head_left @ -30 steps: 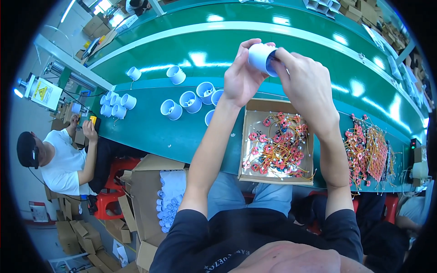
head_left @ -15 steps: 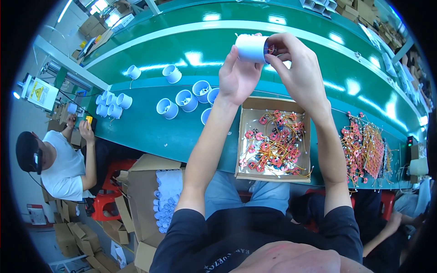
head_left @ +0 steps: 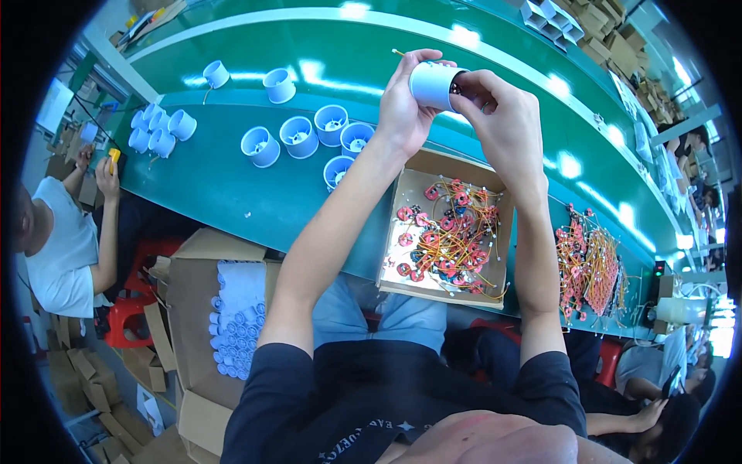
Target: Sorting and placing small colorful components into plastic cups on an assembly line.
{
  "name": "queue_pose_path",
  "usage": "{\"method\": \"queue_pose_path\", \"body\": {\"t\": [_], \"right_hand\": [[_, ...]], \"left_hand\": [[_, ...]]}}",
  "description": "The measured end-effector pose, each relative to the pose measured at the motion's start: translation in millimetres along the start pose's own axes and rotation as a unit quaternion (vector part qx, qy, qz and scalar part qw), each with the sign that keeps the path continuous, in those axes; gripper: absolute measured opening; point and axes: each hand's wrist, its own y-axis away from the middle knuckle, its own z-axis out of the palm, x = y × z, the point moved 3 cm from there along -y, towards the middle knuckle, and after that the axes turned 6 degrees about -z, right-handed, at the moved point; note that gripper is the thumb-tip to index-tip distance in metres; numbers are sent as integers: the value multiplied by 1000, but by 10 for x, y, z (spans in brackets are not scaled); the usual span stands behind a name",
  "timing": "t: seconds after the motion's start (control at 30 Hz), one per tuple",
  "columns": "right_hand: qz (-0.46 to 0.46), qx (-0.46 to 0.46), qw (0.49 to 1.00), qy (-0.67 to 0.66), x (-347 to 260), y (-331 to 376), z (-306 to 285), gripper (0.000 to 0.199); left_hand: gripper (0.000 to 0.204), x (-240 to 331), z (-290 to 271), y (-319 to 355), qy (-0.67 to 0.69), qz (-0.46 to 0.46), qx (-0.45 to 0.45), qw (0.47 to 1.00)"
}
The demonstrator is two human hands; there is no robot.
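The left hand [head_left: 402,108] is holding a pale blue round plastic cup [head_left: 433,83] up over the green table [head_left: 232,193]. The right hand [head_left: 506,124] is pinching a small part into it. Many wired parts are waiting in the cardboard tray [head_left: 403,282].

Bright overhead light glares off the green conveyor belt [head_left: 325,54] (edges bend, fisheye-dark).

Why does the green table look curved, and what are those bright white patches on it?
Head view: the fisheye lens bends the straight green table into an arc and leaves black corners. The white patches are glare from overhead lights on its shiny top. The left hand and right hand, holding the pale blue cup, look sharp; things near the rim look squeezed.
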Motion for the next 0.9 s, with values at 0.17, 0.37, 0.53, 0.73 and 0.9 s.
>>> {"method": "queue_pose_path", "body": {"t": [0.17,0.37,0.53,0.73,0.9], "right_hand": [[-25,39,998,39,-54,29,38,18],[-75,55,988,121,-168,51,52,17],[-86,53,983,152,-239,84,134,18],[-71,53,986,140,-296,115,159,21],[-91,77,983,141,-300,166,179,22]], "left_hand": [[43,-28,21,7,76,-6,-64,995],[45,-114,2,7,132,-30,-108,985],[46,-137,-36,-3,178,-36,-160,970],[51,-148,-20,10,233,-72,-239,940],[50,-136,-8,31,222,-30,-234,946]]}}
